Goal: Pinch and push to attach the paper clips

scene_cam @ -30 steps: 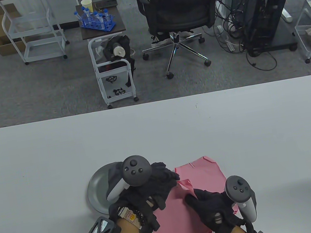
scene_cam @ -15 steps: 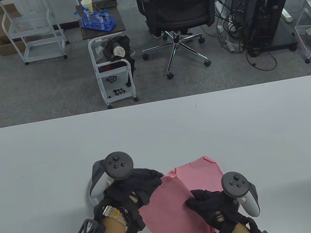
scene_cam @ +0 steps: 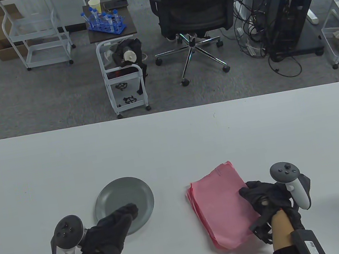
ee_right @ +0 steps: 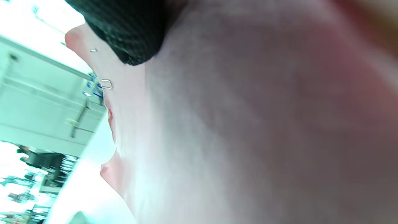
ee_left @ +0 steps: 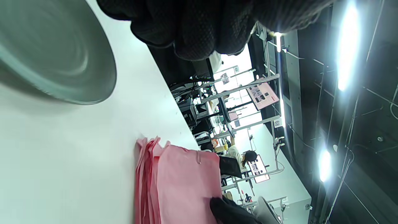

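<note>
A stack of pink paper sheets [scene_cam: 223, 205] lies flat on the white table, right of centre. A small metal paper clip [ee_left: 198, 161] sits on its far edge, and the right wrist view shows two clips [ee_right: 106, 84] there. My right hand [scene_cam: 245, 191] rests its fingertips on the stack's right edge; one fingertip [ee_right: 130, 34] lies on the top sheet. My left hand [scene_cam: 130, 209] reaches over the near rim of a grey plate [scene_cam: 119, 195], fingers stretched out, nothing visibly held. The plate's dish looks bare where it shows.
The table's far edge [scene_cam: 167, 111] runs across the middle of the table view. Beyond it on the floor stand an office chair [scene_cam: 198, 8], a white cart [scene_cam: 122, 76] and a computer tower [scene_cam: 293, 5].
My left hand let go of the pink stack and moved left and back, to the plate's near rim. My right hand shifted right, and the stack now lies flat and squared, further right.
</note>
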The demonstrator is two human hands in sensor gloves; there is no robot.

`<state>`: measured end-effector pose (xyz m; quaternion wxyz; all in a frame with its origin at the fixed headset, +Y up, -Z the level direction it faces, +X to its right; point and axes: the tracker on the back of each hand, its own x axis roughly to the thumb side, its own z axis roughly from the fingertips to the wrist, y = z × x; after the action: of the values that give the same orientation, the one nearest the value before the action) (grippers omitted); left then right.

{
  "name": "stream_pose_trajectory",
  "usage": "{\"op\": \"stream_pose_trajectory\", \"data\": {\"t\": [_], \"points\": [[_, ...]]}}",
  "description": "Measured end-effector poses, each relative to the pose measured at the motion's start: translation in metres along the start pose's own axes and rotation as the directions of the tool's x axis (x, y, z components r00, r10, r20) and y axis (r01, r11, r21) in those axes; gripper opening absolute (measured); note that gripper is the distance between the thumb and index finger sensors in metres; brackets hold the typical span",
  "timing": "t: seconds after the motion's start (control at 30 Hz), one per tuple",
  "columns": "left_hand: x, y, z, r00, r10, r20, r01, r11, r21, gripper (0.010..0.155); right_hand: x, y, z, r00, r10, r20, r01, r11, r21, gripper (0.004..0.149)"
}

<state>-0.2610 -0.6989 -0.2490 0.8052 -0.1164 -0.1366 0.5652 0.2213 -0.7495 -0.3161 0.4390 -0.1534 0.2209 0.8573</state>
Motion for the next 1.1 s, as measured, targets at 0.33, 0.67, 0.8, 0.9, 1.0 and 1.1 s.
{"op": "stream_pose_trajectory", "data": {"t": [0.33, 0.67, 0.8, 0.9, 1.0, 1.1], "points": [[-0.008, 0.004, 0.003, 1.0, -0.006, -0.024, 0.005, 1.0, -0.019, 0.056, 0.029, 0.04, 0.017, 0.738, 0.625, -0.253, -0.665, 0.612, -0.429, 0.081], [0.037, -0.006, 0.021, 0.828, -0.56, 0.038, 0.545, 0.818, 0.186, 0.058, 0.08, 0.07, 0.127, 0.752, 0.568, 0.335, -0.314, 0.754, -0.577, 0.069], [0.031, -0.025, 0.027, 0.717, -0.694, -0.073, 0.696, 0.705, 0.134, 0.068, 0.074, 0.104, 0.132, 0.637, 0.726, 0.26, -0.471, 0.633, -0.614, 0.075], [0.02, -0.031, 0.032, 0.679, -0.723, -0.127, 0.735, 0.667, 0.122, 0.073, 0.065, 0.12, 0.126, 0.62, 0.754, 0.217, -0.533, 0.608, -0.588, 0.079], [0.005, -0.034, 0.032, 0.673, -0.724, -0.147, 0.739, 0.661, 0.127, 0.075, 0.054, 0.129, 0.114, 0.615, 0.766, 0.189, -0.582, 0.602, -0.547, 0.082], [-0.009, -0.032, 0.027, 0.677, -0.708, -0.203, 0.731, 0.679, 0.07, 0.077, 0.044, 0.125, 0.107, 0.619, 0.771, 0.149, -0.615, 0.594, -0.519, 0.084]]}}
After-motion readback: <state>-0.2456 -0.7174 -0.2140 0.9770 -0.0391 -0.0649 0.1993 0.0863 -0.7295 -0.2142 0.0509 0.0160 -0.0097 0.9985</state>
